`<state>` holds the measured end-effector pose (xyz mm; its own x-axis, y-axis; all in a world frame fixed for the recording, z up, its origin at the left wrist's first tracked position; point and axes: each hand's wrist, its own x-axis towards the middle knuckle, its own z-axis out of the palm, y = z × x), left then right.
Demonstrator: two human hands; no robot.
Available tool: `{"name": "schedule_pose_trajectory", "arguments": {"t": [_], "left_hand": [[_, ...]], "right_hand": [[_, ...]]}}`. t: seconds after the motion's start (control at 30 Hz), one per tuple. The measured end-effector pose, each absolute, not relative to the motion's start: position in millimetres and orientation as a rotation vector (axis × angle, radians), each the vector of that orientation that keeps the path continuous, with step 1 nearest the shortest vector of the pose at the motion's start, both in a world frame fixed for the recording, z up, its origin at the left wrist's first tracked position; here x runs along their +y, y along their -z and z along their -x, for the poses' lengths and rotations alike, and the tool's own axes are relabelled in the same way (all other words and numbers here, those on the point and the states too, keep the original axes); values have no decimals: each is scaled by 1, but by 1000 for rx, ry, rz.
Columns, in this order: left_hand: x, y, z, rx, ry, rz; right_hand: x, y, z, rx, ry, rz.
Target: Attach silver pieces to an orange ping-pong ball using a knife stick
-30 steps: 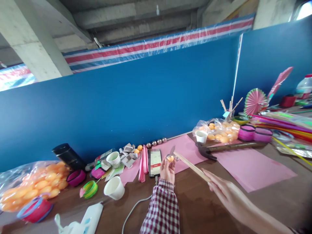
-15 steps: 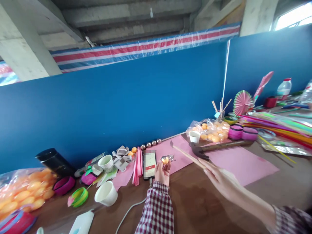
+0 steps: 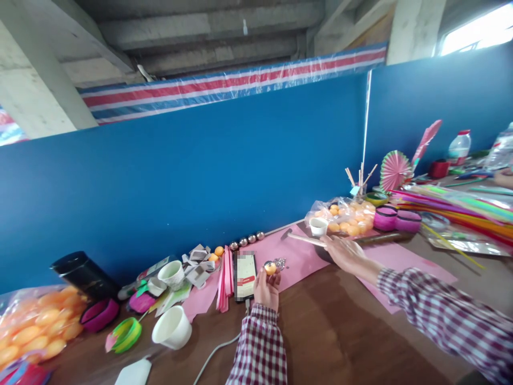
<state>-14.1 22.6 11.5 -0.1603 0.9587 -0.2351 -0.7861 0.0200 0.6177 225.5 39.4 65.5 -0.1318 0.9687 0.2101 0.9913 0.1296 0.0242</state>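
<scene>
My left hand is raised over the brown table and pinches a small orange ball at its fingertips, just right of a phone lying on pink paper. My right hand reaches far out to the right and grips a thin wooden stick with a small blade at its tip. That hand hovers over a hammer that lies on a pink paper sheet.
A bag of orange balls, a small white cup and pink tape rolls sit beyond the hammer. On the left are white cups, a black cylinder, another bag of orange balls and paper scraps. A blue partition backs the table.
My right hand swung the stick away from the ball and out to the right, over the hammer. The view shifted right. My left hand kept hold of the ball.
</scene>
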Motion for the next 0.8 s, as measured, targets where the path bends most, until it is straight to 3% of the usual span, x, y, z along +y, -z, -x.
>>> {"name": "schedule_pose_trajectory", "arguments": {"t": [0.4,0.6,0.8], "left_hand": [[22,-14,13,778,-1556,-267],[22,-13,13,767,-1547,-270],[23,-8,13,763,-1558,-282]], "right_hand": [[38,-67,-203,-2249,339,1816],[23,-52,-141,-2253,-150,1648],[41,-36,-110,-2212,-172,1700]]}}
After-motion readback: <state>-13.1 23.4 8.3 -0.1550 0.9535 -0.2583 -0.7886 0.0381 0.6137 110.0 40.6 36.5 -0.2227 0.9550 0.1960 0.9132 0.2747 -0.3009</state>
